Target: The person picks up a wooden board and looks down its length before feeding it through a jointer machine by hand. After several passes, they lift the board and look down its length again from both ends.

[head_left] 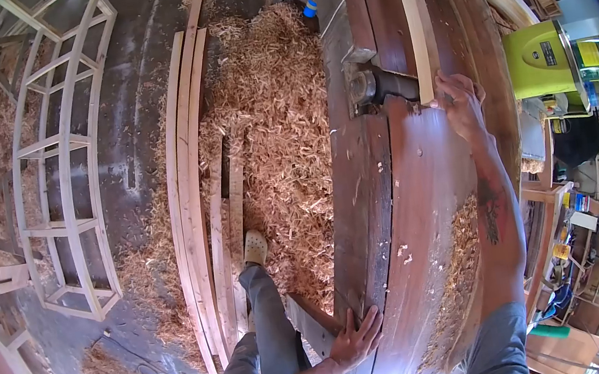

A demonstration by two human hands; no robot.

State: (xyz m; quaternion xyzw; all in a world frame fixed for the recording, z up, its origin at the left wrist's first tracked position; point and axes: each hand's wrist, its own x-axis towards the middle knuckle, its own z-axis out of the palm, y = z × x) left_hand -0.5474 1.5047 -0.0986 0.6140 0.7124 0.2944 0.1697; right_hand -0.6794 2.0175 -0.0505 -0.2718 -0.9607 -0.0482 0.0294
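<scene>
A long pale wooden strip lies on the reddish-brown wooden bench, running away from me. My right hand is closed at its near end, fingers curled along the side and thumb by the end. Just left of that end, a dark round cutter shaft sits in a gap across the bench, with a blocky fitting at its side. My left hand rests on the bench's near left edge, fingers spread and holding nothing.
Shavings cover the floor left of the bench. Several long wooden strips lie along them near my foot. A slatted wooden frame stands farther left. On the right are a yellow-green box-like object and cluttered shelves.
</scene>
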